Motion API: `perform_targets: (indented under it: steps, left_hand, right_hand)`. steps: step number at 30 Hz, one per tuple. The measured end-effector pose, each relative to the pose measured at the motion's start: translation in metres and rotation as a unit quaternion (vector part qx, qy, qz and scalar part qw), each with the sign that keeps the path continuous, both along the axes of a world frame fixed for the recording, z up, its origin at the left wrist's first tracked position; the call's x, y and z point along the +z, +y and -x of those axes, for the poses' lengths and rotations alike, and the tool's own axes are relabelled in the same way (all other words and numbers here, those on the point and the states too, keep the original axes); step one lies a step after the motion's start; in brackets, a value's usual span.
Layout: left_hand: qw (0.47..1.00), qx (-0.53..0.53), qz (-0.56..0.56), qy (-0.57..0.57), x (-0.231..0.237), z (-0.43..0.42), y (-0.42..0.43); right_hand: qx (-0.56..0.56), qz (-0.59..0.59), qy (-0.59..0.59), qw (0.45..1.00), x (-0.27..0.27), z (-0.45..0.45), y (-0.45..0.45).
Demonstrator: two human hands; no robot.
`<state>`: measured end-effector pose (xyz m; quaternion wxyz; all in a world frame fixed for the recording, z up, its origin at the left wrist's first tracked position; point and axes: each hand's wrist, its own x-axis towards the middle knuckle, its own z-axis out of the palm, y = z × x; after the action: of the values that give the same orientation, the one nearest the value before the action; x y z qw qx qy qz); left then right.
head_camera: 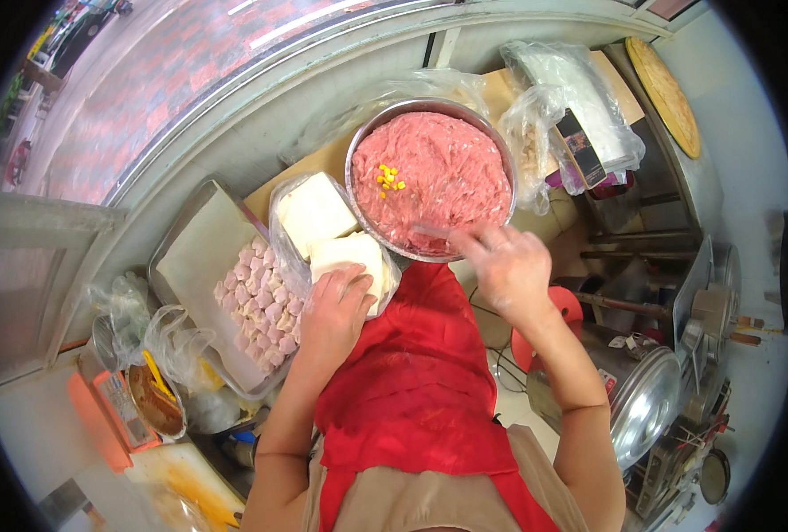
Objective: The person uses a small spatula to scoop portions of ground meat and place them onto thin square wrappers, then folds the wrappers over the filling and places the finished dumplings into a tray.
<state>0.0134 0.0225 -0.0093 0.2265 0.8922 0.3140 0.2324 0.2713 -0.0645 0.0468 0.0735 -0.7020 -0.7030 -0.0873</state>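
Note:
Pink minced meat fills a round metal bowl, with a few yellow corn kernels on its left part. My right hand is over the bowl's near rim, gripping a thin, blurred flat utensil whose tip is at the meat. Two stacks of square dough wrappers lie in a clear plastic bag; my left hand rests with its fingers on the nearer stack, beside the farther stack. Whether those fingers pinch a wrapper cannot be told. Left of them, many small filled dumplings lie on a lined metal tray.
A large lidded metal pot stands at the right, near a red stool. Plastic bags and a small box lie beyond the bowl. A bowl of brown sauce sits at the left, and a window runs along the far side.

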Motion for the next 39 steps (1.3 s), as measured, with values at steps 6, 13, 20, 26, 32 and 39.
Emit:
perform_targets:
  steps: [6, 13, 20, 26, 32, 39]
  left_hand:
    - [1.0, 0.01, 0.006, 0.01, 0.004, 0.0, -0.002]
    - [0.999, 0.007, 0.034, -0.001, 0.001, 0.002, -0.003]
    - [0.999, 0.003, 0.046, 0.006, 0.001, 0.002, -0.002]
    - [0.998, -0.013, 0.053, 0.004, 0.003, 0.005, 0.001]
    - [0.999, -0.013, 0.041, 0.004, 0.001, 0.008, -0.001]
    - [0.999, -0.018, 0.045, 0.006, 0.004, 0.006, 0.0]
  right_hand:
    - [-0.007, -0.087, -0.027, 0.996, 0.006, -0.022, 0.041]
    - [0.006, -0.048, -0.027, 0.998, -0.014, -0.031, 0.036]
    - [-0.003, -0.065, -0.036, 0.997, 0.007, -0.026, 0.028]
    - [0.038, -0.024, -0.024, 0.999, -0.011, -0.023, 0.024]
    - [0.024, 0.014, -0.031, 0.999, 0.012, -0.017, 0.001]
    - [0.029, -0.002, 0.012, 1.0, 0.015, -0.019, 0.008]
